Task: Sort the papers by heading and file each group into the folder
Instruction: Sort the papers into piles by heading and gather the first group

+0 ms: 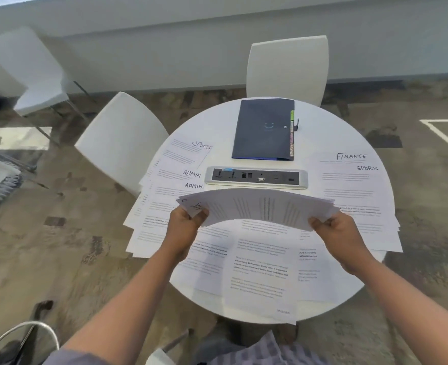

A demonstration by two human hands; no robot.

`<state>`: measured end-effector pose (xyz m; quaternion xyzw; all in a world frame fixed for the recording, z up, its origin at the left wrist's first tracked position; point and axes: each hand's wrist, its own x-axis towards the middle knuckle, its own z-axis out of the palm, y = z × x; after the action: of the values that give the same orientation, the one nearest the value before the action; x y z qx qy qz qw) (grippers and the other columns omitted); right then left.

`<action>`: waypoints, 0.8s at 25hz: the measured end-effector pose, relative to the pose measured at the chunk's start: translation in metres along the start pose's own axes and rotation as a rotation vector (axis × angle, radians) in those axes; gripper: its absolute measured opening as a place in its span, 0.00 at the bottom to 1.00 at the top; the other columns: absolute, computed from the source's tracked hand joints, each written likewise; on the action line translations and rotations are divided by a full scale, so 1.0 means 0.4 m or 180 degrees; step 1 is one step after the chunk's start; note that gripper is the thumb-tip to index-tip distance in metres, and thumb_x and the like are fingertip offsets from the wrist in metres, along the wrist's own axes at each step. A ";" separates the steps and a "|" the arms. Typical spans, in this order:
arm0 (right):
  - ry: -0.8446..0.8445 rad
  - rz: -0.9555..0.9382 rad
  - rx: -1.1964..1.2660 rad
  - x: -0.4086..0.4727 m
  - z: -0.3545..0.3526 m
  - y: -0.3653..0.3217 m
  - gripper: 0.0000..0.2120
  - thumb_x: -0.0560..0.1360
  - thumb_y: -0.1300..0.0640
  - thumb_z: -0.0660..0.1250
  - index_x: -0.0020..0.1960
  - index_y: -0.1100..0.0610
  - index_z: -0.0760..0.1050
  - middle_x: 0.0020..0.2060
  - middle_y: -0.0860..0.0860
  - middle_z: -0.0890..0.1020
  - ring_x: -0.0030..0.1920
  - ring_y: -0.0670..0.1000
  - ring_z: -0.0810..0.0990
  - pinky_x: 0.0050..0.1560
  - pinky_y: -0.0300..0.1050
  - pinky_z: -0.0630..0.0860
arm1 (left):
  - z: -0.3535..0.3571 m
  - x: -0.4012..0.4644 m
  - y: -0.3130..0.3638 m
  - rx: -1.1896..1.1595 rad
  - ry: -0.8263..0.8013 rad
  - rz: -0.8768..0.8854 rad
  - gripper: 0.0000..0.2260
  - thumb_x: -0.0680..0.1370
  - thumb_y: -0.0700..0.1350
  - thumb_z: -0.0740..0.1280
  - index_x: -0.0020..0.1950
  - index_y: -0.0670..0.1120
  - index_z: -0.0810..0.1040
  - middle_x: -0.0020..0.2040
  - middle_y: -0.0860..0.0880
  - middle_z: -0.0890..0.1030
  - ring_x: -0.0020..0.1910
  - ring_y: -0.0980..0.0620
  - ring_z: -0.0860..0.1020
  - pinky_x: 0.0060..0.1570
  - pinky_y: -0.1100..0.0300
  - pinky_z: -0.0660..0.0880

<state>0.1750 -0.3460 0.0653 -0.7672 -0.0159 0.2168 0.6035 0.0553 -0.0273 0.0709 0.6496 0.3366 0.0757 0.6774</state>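
both hands, left hand and right hand, pinch opposite ends of a bowed stack of white printed papers mid-frame, probably to gather it above the round white worktop.

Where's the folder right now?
In the head view, the dark folder lies closed at the table's far side, just beyond the socket panel, before the white chair.

On the round table, the folder lies at the far edge, the socket panel just before it at the centre, with loose papers spread along the left, right and near edges.
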 end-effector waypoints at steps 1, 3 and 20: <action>-0.0015 0.0068 0.0042 0.002 0.012 0.015 0.11 0.80 0.63 0.69 0.52 0.47 0.81 0.47 0.46 0.86 0.47 0.45 0.83 0.46 0.39 0.76 | -0.004 -0.004 -0.021 -0.0077 -0.0029 -0.0098 0.11 0.80 0.32 0.68 0.58 0.46 0.82 0.53 0.49 0.87 0.55 0.48 0.82 0.58 0.54 0.78; -0.0150 0.0224 0.0032 0.006 0.032 0.055 0.10 0.80 0.65 0.69 0.54 0.51 0.82 0.48 0.50 0.87 0.51 0.52 0.84 0.49 0.45 0.78 | -0.002 -0.016 -0.062 -0.0103 -0.0090 -0.0341 0.11 0.80 0.31 0.66 0.55 0.45 0.81 0.49 0.48 0.86 0.54 0.47 0.80 0.55 0.54 0.75; -0.0297 0.0543 -0.0476 0.006 0.087 0.144 0.13 0.82 0.63 0.64 0.63 0.52 0.79 0.51 0.51 0.85 0.51 0.56 0.81 0.45 0.47 0.76 | 0.018 -0.024 -0.149 -0.0353 0.0073 -0.1007 0.15 0.83 0.33 0.61 0.53 0.52 0.81 0.49 0.54 0.83 0.54 0.54 0.76 0.56 0.55 0.67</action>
<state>0.1512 -0.3289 0.0046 -0.7977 0.0052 0.3010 0.5225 0.0319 -0.0470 0.0184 0.5493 0.4377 -0.0061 0.7118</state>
